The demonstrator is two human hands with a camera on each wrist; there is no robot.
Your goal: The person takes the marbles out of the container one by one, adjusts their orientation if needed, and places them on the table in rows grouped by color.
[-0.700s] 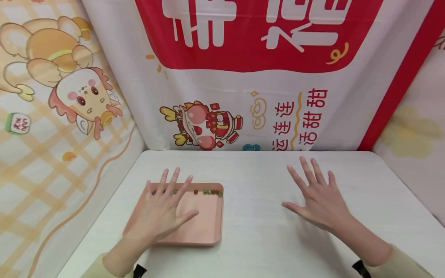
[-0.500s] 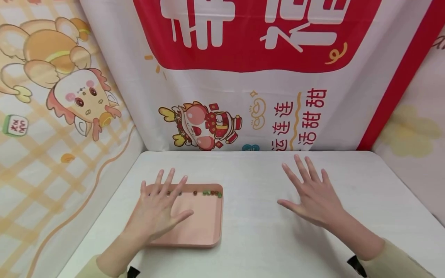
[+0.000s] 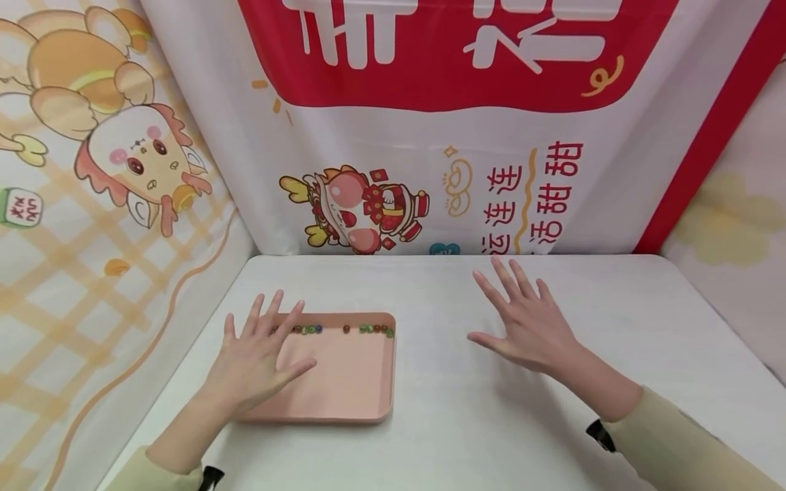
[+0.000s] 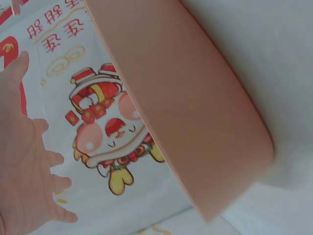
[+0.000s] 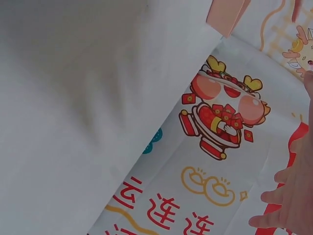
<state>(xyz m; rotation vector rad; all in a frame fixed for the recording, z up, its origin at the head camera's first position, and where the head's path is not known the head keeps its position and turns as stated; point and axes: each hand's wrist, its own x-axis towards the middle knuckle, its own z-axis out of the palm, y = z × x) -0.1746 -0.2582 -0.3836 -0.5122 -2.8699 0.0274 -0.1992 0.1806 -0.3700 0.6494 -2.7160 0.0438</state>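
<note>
A shallow pink tray (image 3: 344,414) lies on the left half of the white table, its outer wall (image 4: 171,98) filling the middle of the left wrist view. Along its far inside edge sit several glass marbles (image 3: 368,329), brown, green and blue. My left hand (image 3: 248,365) hovers over the tray's left part with fingers spread, hiding some marbles and the tray's left side. To the right of the tray my right hand (image 3: 531,327) is held above the table, fingers spread and holding nothing; its shadow falls on the tabletop below.
The white table (image 3: 442,382) runs back to an upright printed cloth (image 3: 368,136) with red lettering and a cartoon figure. Patterned cloth walls stand at the left (image 3: 110,286) and right (image 3: 731,225) sides.
Both hands have drifted left, still spread, and more of the marbles show beside the left hand's fingers. The head view has shifted slightly. The tray keeps its place on the table.
</note>
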